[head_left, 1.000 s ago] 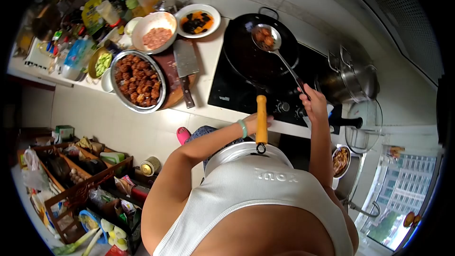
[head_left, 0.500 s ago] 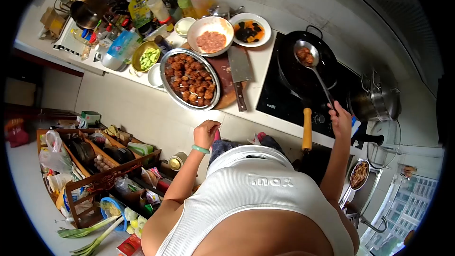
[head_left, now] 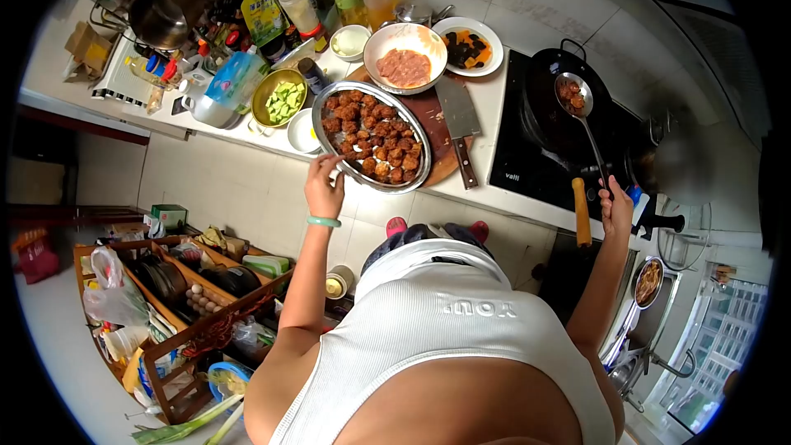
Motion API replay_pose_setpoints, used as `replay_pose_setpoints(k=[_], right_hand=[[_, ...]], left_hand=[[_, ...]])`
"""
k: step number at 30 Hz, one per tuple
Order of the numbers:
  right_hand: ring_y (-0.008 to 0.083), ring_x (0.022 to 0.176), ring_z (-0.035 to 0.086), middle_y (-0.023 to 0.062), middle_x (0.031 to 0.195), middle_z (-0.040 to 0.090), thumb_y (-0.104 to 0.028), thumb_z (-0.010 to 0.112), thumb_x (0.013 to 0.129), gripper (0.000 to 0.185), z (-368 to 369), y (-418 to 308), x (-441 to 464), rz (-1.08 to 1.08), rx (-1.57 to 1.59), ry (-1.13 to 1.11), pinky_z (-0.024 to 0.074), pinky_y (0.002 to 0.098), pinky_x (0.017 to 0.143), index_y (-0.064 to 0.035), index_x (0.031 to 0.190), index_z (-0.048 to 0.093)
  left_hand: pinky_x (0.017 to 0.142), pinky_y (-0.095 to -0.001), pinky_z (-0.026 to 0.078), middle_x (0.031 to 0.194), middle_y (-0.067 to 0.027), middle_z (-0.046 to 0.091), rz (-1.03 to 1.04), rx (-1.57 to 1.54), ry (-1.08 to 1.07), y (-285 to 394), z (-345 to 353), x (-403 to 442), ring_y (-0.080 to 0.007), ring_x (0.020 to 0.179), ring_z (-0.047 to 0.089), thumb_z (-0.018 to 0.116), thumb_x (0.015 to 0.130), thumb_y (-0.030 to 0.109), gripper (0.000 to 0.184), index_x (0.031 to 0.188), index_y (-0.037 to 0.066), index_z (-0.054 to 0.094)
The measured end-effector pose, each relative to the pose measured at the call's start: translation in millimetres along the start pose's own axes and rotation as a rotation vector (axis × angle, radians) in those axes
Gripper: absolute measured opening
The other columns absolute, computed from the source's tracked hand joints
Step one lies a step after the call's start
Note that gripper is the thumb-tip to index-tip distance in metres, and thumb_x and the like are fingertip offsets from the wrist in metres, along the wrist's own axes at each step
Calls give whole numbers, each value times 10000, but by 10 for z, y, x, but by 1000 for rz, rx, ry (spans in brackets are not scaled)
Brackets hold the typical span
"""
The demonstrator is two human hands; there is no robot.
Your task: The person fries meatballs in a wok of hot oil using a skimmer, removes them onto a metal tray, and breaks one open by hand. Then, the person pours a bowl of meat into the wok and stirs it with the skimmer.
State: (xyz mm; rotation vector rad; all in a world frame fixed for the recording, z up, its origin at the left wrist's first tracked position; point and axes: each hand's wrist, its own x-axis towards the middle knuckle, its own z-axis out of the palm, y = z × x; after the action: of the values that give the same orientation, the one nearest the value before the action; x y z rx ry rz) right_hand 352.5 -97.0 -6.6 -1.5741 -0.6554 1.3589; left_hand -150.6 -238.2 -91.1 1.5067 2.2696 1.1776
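Observation:
With my right hand (head_left: 616,208) I grip the dark handle of a metal ladle (head_left: 595,144), whose bowl holds a few browned balls (head_left: 570,92) above the black wok (head_left: 550,128). My left hand (head_left: 325,185), a green bangle on its wrist, is at the lower left rim of an oval steel tray (head_left: 422,173) full of browned meatballs (head_left: 375,136). Its fingers are bent and partly spread, with nothing seen between them. Whether they touch the rim is unclear. The wok's wooden handle (head_left: 582,214) points toward me.
A cleaver (head_left: 458,111) lies on the round cutting board (head_left: 439,166). Behind the tray stand a bowl of raw meat (head_left: 428,43) and a plate of dark and orange food (head_left: 493,37). Left are a bowl of green pieces (head_left: 284,99) and a small white bowl (head_left: 301,132).
My left hand has gone from near the wok handle leftward and up to the tray. The view has shifted left. The ladle stays over the wok in my right hand.

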Motion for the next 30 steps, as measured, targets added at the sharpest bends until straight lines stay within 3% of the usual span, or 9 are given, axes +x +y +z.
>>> replay_pose_setpoints(k=[3,14,17,19,20,21,24,27,30], right_hand=[[-5,412,334,-21,587,470,-246,589,846,283,268,0,-338,-11,-28,17,206,108,341,30,903,569],[-8,419,301,-30,588,454,-232,560,856,261,1684,721,-1039,156,-159,-356,167,128,352,24,899,588],[38,408,341,10,564,489,-227,576,836,252,2024,1004,-1063,56,-286,-410,245,186,372,20,870,608],[103,426,403,80,570,517,-193,588,813,207,2241,1103,-1142,-383,-665,-309,322,268,404,8,856,608],[204,483,513,136,610,541,-174,590,800,188,2309,989,-1252,-368,-890,-318,390,341,470,-5,881,589],[204,483,513,136,610,541,-174,590,800,188,2368,1009,-1287,-373,-891,-322,390,341,470,-5,881,589],[314,582,577,156,661,576,-169,602,793,217,2452,1105,-1320,-971,-975,-293,445,383,515,9,912,565],[299,570,577,161,677,579,-161,612,786,226,2474,1137,-1345,-1142,-1124,-227,455,379,518,14,920,562],[264,547,571,153,686,587,-171,615,789,237,2434,1121,-1302,-1042,-1020,-220,444,350,503,4,945,576]], left_hand=[[585,-277,480,1032,-88,541,38,10,60,-172,-197,238,-220,724,579,614,685,-50,311,961,93,635],[554,-219,449,997,-71,522,-174,-150,100,-648,-491,283,-124,761,558,584,743,-59,265,971,71,622],[555,-216,444,1000,-66,518,-218,-201,105,-745,-527,116,-121,763,559,583,746,-57,262,971,72,622],[556,-213,434,1003,-56,516,-236,-204,108,-809,-574,10,-111,763,555,583,747,-53,263,970,81,621],[557,-213,429,1003,-52,516,-256,-190,126,-824,-601,-38,-109,762,554,582,747,-51,264,970,86,622],[557,-212,425,1002,-48,515,-277,-177,145,-846,-624,-83,-106,762,552,582,747,-50,266,969,91,622],[570,-215,434,1005,-46,523,-305,-194,169,-931,-689,-174,-104,766,553,580,751,-47,260,971,88,619],[586,-222,454,1009,-53,532,-326,-183,182,-938,-745,-181,-110,774,559,576,759,-45,242,968,71,616],[590,-226,459,1007,-54,531,-323,-171,173,-943,-758,-97,-116,782,564,571,762,-44,248,979,68,616]])
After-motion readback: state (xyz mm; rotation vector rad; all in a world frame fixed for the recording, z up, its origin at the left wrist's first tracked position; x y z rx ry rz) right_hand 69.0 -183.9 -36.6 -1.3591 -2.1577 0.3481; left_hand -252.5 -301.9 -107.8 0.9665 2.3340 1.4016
